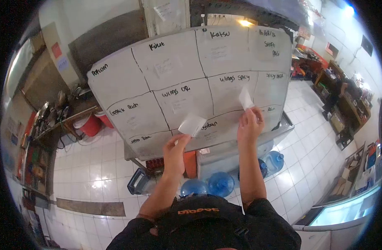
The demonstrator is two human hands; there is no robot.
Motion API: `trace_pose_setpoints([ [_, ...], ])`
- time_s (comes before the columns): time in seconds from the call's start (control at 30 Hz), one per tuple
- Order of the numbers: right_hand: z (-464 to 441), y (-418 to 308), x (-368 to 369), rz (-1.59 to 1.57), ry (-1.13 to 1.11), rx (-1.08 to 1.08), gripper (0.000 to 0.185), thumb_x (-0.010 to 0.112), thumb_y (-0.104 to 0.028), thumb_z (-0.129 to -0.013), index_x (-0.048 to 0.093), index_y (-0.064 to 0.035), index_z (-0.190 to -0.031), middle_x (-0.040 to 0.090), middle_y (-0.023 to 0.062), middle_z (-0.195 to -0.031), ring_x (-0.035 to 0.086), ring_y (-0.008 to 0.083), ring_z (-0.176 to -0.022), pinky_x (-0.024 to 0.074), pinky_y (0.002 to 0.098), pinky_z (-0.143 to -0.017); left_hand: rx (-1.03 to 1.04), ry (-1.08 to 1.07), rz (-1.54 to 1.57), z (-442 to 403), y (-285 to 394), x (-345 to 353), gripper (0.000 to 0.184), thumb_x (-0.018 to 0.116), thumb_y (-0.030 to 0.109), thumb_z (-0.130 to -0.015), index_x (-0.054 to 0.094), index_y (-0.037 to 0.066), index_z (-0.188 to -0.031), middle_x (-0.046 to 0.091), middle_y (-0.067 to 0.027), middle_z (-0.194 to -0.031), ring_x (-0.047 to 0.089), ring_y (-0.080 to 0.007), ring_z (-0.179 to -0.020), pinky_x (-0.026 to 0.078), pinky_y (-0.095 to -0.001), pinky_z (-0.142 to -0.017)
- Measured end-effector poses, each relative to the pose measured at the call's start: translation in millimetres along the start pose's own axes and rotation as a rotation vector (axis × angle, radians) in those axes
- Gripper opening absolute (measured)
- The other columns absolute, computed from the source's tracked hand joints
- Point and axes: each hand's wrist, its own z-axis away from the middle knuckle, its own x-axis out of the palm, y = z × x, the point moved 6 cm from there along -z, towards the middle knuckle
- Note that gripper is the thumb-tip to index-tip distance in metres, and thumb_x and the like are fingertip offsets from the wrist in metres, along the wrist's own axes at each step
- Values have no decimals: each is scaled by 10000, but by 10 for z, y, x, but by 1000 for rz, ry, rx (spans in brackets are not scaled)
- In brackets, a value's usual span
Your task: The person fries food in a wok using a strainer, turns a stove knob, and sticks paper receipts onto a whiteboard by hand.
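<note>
In front of me a whiteboard (116,87) is split by black lines into labelled boxes, among them "Katsu", "Wings Ori" and "Wings Spicy". Small printed slips (219,52) are stuck in several boxes. My left hand (174,152) pinches a white paper slip (192,125) by its lower edge, below the "Wings Ori" box. A second slip (245,98), tilted, is pinched between the fingers of my right hand (251,121), over the lower right of the "Wings Spicy" box. Whether either slip touches the board I cannot tell.
Blue water jugs (220,183) stand on the tiled floor below the board. A red bucket (88,126) is at the left, near a cluttered counter (53,123). Shelves (343,100) line the right wall, and a glass-topped case (345,208) is at the lower right.
</note>
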Motion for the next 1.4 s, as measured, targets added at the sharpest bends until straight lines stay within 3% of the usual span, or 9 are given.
trace_pose_setpoints([
  [0.17,54,-129,-5,-154,-175,68,81,525,19,-799,512,-44,-750,545,76,-891,349,36,-446,290,184,-406,23,3,-46,90,95,105,153,641,119,-818,647,-16,-888,641,-57,-849,564,-91,-805,425,-220,-738],
  [0.27,75,-207,-71,-22,-239,-7,86,552,21,-779,540,-21,-853,522,89,-966,346,17,-475,288,182,-410,5,-13,24,82,-17,78,128,647,90,-813,652,-15,-887,643,-55,-846,564,-89,-783,426,-215,-724],
  [0.37,160,-258,-42,135,-229,-102,237,618,15,-764,538,-1,-987,515,85,-1001,432,39,-554,334,167,-445,20,-75,-22,116,-33,99,105,651,73,-809,657,-14,-868,642,-45,-837,564,-86,-771,424,-209,-717],
  [0.5,-77,-96,208,708,-99,-348,405,723,-34,-728,523,-4,-1079,523,57,-995,524,98,-683,394,161,-519,10,-85,-9,107,29,222,96,657,78,-807,661,-9,-848,634,-30,-806,548,-67,-744,416,-200,-688],
  [0.67,-447,18,144,756,-192,-398,306,762,-89,-722,590,-2,-961,550,59,-965,524,98,-701,405,186,-515,46,-98,-72,106,-6,234,80,661,72,-804,664,4,-844,631,-26,-789,536,-64,-708,412,-198,-651],
  [0.77,-355,65,46,578,-52,68,149,720,-72,-763,604,-23,-842,582,82,-986,504,73,-671,388,201,-473,36,-124,-6,150,-65,219,75,656,78,-810,663,8,-839,630,-26,-799,535,-66,-698,407,-190,-616],
  [0.87,-417,78,5,256,-185,-33,105,674,-51,-799,570,-60,-800,595,86,-1024,496,59,-637,368,212,-436,53,-126,14,80,-102,209,80,655,85,-816,662,9,-839,631,-27,-809,536,-63,-700,408,-181,-577],
  [1.17,-50,95,-183,-93,-133,174,200,633,9,-799,474,-103,-753,576,55,-1018,498,68,-594,377,197,-425,83,-65,-73,-85,-77,259,102,650,95,-818,667,4,-858,642,-44,-831,566,-92,-767,453,-219,-651],
  [1.4,378,-69,-276,123,-163,232,119,544,46,-785,527,-55,-845,557,42,-870,476,78,-613,383,208,-466,43,-116,-47,67,-119,331,86,652,95,-814,669,12,-827,644,-36,-800,459,-26,-572,364,-188,-503],
])
